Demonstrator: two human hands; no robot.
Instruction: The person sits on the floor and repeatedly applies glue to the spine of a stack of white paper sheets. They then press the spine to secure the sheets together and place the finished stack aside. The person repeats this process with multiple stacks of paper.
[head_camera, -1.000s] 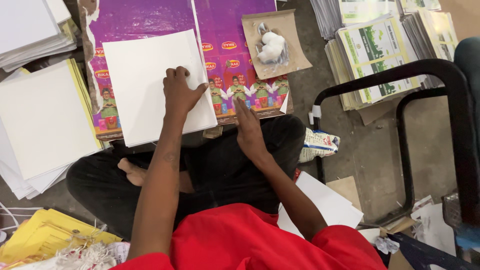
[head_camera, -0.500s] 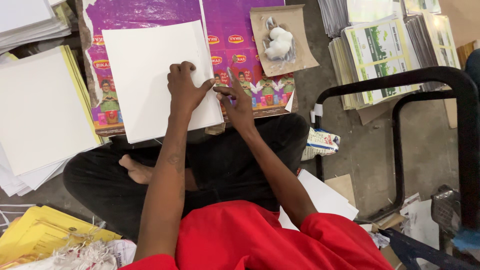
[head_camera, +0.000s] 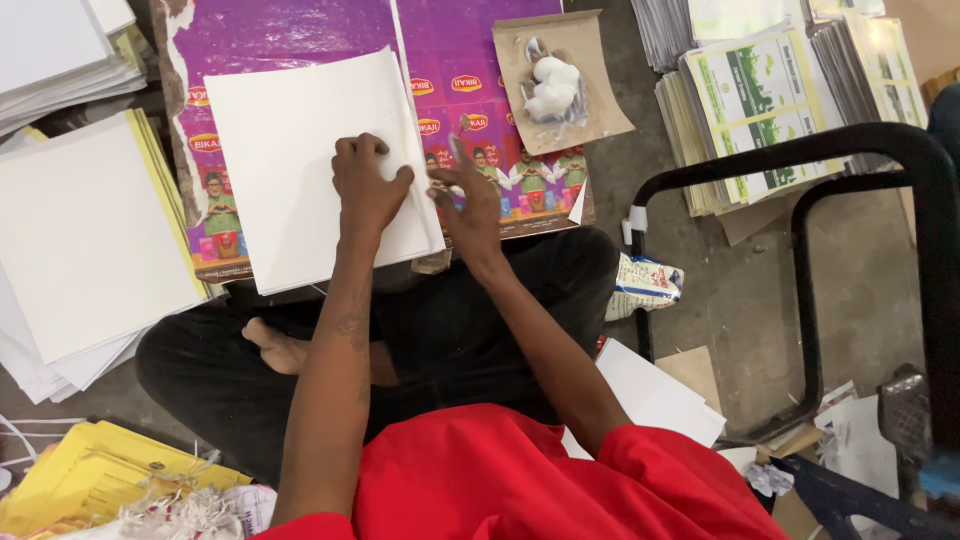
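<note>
Pressing down near its lower right corner, the left hand lies flat on the white sheet, fingers curled slightly and holding nothing. The right hand sits just beside the sheet's right edge, fingers loosely spread, one raised; whether it pinches the edge I cannot tell.

The sheet could slide or skew if the left hand eases off, since it rests on a glossy purple wrapper that likely gives little grip. A sharp pull at the edge by the right hand might crease or dog-ear the corner. The white lump on the brown card nearby looks like paste; a smear from a finger would mark the clean face.

The sheet is plain, stiff-looking, square-cornered and unmarked, tilted a little, lying on the wrapper on the floor ahead of the person's crossed legs. A white stack sits to the left, well apart from both hands.
</note>
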